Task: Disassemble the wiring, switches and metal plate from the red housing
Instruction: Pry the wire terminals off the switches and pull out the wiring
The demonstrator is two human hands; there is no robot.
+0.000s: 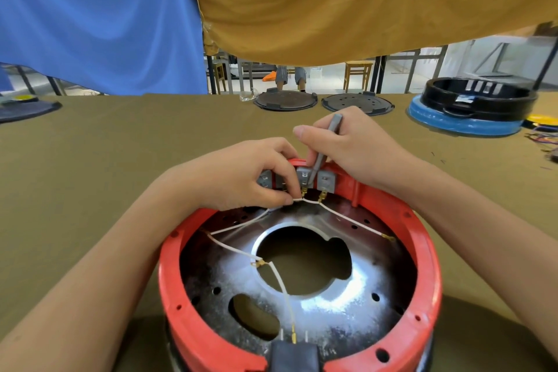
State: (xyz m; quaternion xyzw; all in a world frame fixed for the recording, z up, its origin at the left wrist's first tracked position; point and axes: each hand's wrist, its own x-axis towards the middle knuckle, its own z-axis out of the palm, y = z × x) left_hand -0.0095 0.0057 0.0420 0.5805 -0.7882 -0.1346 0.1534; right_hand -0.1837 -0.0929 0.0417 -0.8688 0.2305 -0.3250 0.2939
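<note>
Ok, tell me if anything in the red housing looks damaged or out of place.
The metal plate carries dark scorch-like staining around its rim. White wires lie loose across it, as expected mid-disassembly. Nothing else stands out.

I see the housing (299, 338) at lower centre on the table (105, 160), the metal plate (362, 290) inside it, two lids (285, 100) behind.

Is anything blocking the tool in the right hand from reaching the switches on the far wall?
Nothing visible: the gray tool in the right hand already touches the switches, beside the left hand.
</note>
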